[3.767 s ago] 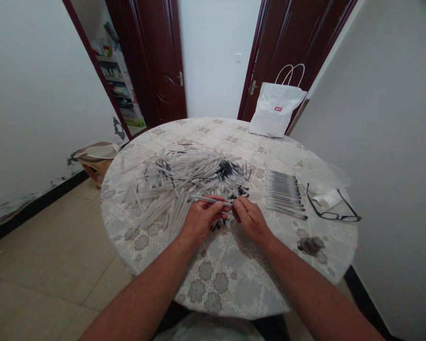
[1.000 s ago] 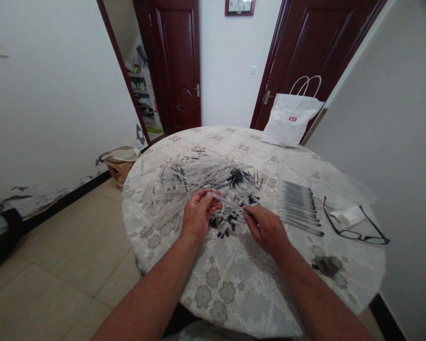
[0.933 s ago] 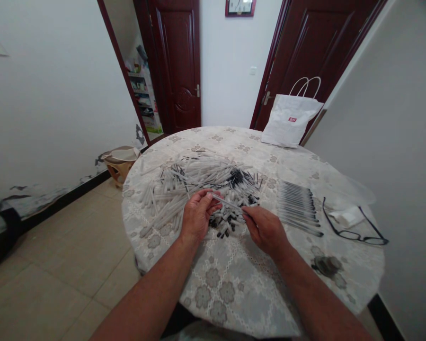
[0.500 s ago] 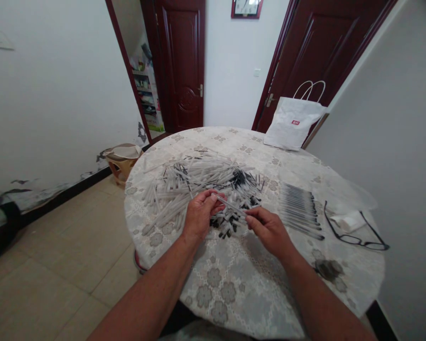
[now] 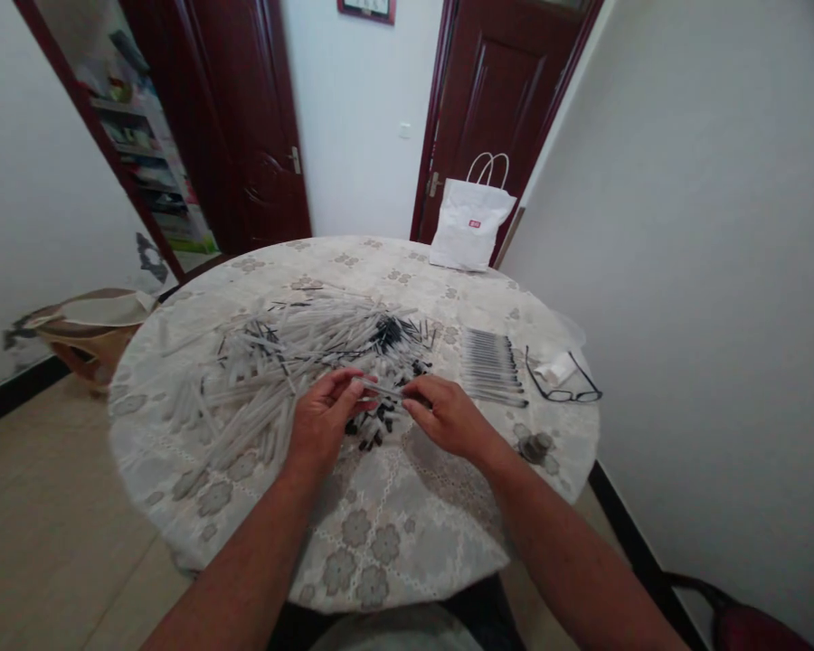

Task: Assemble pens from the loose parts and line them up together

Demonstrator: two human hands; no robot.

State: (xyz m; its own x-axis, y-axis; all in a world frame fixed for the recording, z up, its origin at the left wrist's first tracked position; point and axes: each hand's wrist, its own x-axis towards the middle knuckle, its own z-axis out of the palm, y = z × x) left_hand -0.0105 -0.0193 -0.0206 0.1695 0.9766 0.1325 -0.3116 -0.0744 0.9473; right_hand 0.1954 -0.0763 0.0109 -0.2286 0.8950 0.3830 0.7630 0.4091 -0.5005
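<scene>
My left hand (image 5: 322,420) and my right hand (image 5: 448,418) pinch the two ends of one slim clear pen tube (image 5: 380,390), held level just above the round table (image 5: 393,533). Behind the hands lies a big heap of clear pen barrels (image 5: 271,362) mixed with black pen parts (image 5: 390,333). Small black caps (image 5: 370,429) are scattered under the held pen. A neat row of finished pens (image 5: 489,366) lies to the right of my right hand.
Black-framed glasses (image 5: 564,391) and a white cloth lie near the table's right edge, with a small dark object (image 5: 534,445) beside my right forearm. A white paper bag (image 5: 471,231) stands at the far edge before dark red doors. A stool (image 5: 88,325) is at left.
The head camera has swung to the right and pulled back, so the table sits further left. Both hands still grip the same pen, now held more level and closer together.
</scene>
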